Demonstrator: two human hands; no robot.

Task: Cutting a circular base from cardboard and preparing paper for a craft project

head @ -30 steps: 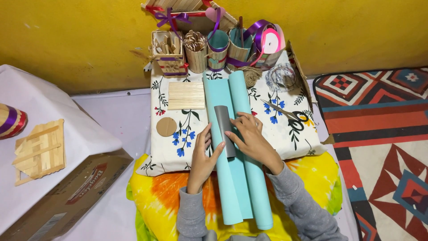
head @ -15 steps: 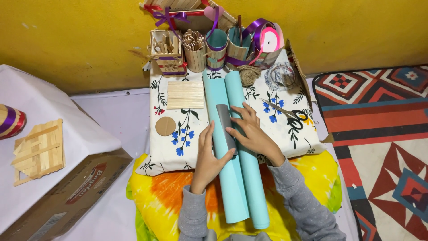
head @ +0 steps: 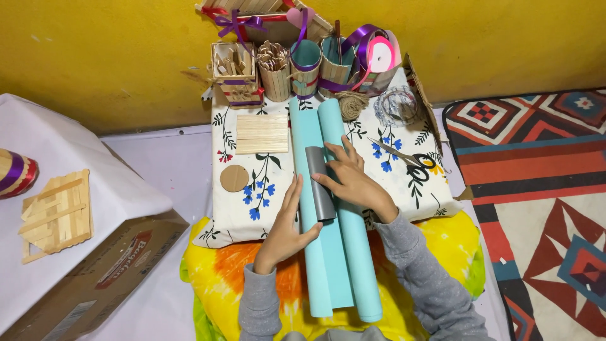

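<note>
A long light-blue paper roll [head: 334,252], partly unrolled, lies lengthwise over a flowered white board [head: 252,183] and my lap. A grey flat strip [head: 320,183] rests on top of it. My left hand [head: 287,224] presses flat against the roll's left edge, fingers together. My right hand [head: 350,180] lies spread over the roll's right part, fingertips touching the grey strip.
A panel of wooden sticks [head: 261,133] and a cardboard disc [head: 234,178] lie left of the roll; scissors [head: 410,158] and a twine ball [head: 352,103] to the right. Stick-built cups and ribbon spools [head: 379,57] stand at the back. A cardboard box [head: 95,271] sits left.
The roll has slid slightly toward me and both hands have shifted a little along it. Nothing was picked up or let go.
</note>
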